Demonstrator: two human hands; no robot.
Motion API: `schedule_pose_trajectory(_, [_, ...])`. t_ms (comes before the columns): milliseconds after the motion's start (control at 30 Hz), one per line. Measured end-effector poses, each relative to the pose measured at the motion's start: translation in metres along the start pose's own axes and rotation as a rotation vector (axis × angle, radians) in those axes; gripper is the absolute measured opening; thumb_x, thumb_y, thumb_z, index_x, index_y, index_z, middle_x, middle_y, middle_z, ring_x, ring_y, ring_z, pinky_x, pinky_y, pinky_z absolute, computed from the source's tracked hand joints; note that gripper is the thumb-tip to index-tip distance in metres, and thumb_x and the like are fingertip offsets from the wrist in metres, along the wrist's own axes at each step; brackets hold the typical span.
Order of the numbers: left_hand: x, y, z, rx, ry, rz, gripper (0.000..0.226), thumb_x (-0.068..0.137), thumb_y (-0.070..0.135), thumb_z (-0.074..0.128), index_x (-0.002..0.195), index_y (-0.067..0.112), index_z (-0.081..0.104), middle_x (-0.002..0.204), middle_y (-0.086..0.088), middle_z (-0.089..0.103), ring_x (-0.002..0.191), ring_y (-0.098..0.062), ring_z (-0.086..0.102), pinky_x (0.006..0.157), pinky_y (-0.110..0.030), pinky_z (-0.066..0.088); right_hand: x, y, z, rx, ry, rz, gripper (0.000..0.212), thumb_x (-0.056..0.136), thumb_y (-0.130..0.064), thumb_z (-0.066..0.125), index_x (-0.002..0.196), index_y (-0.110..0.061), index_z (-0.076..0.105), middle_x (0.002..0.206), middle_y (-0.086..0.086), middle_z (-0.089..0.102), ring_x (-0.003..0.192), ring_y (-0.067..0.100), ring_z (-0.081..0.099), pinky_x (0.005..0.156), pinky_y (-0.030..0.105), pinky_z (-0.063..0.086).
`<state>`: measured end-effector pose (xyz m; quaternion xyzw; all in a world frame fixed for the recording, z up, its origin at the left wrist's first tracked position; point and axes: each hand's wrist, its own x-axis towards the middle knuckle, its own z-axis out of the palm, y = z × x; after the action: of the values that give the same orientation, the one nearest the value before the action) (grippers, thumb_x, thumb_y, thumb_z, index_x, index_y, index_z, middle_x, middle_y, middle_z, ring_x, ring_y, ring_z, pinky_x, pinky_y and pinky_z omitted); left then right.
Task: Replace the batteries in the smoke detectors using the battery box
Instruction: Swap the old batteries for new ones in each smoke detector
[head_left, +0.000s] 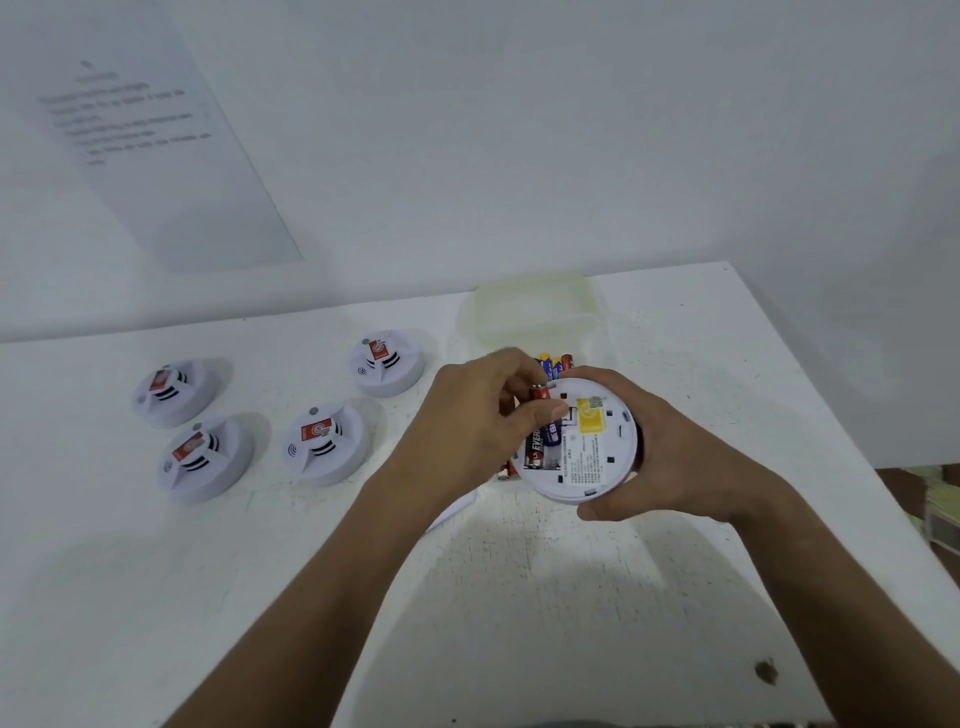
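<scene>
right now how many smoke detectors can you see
5: four on the table at left, one held back-up in both hands. None seems hidden.

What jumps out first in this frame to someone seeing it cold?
The two hands at centre: the right hand grips an upturned smoke detector with its battery bay open, while the left hand pinches a black-and-red battery in that bay. To the left, four more detectors sit face-up on the white table. Just behind the hands is the clear battery box, loose batteries showing inside.
</scene>
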<state>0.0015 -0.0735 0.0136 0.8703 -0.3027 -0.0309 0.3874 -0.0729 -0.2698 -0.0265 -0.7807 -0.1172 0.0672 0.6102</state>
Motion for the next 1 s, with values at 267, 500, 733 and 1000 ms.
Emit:
schedule_pose_trajectory(267, [-0.026,-0.020,-0.005,-0.003,-0.261,0.018,0.094,0.054,0.064,0.080,0.139,0.042,0.045,0.137,0.015,0.037,0.124,-0.006,0.041,0.101,-0.022,0.043,0.002,-0.003,0.000,0.018,-0.011,0.002,0.102,0.060,0.002,0.091,0.145,-0.023,0.040,0.141,-0.006,0.052,0.130,0.018,0.053,0.100,0.036,0.053])
schedule_pose_trajectory(500, [-0.038,-0.029,-0.007,-0.014,-0.199,0.077,0.080,0.068,0.041,0.082,0.140,0.033,0.047,0.137,0.010,0.047,0.111,-0.003,0.050,0.088,-0.011,0.049,0.009,-0.008,0.007,0.025,-0.061,-0.008,0.098,0.060,-0.001,0.090,0.140,-0.031,0.043,0.137,-0.017,0.055,0.130,0.012,0.053,0.099,0.031,0.053])
schedule_pose_trajectory(733, [-0.052,-0.050,-0.019,-0.065,-0.151,-0.040,0.086,0.068,0.040,0.085,0.137,0.051,0.035,0.127,0.025,0.044,0.102,0.000,0.056,0.078,-0.014,0.053,0.018,-0.004,0.016,0.005,-0.041,0.015,0.100,0.059,0.001,0.092,0.141,-0.033,0.044,0.136,-0.022,0.054,0.128,0.005,0.053,0.096,0.024,0.052])
schedule_pose_trajectory(1000, [-0.083,-0.111,-0.016,0.277,-0.200,-0.464,0.085,0.064,0.055,0.081,0.136,0.025,0.046,0.123,0.005,0.043,0.120,-0.019,0.041,0.100,-0.036,0.042,0.015,-0.003,0.009,0.016,-0.016,0.005,0.098,0.056,0.002,0.092,0.135,-0.036,0.048,0.133,-0.016,0.057,0.124,0.005,0.056,0.087,0.021,0.055])
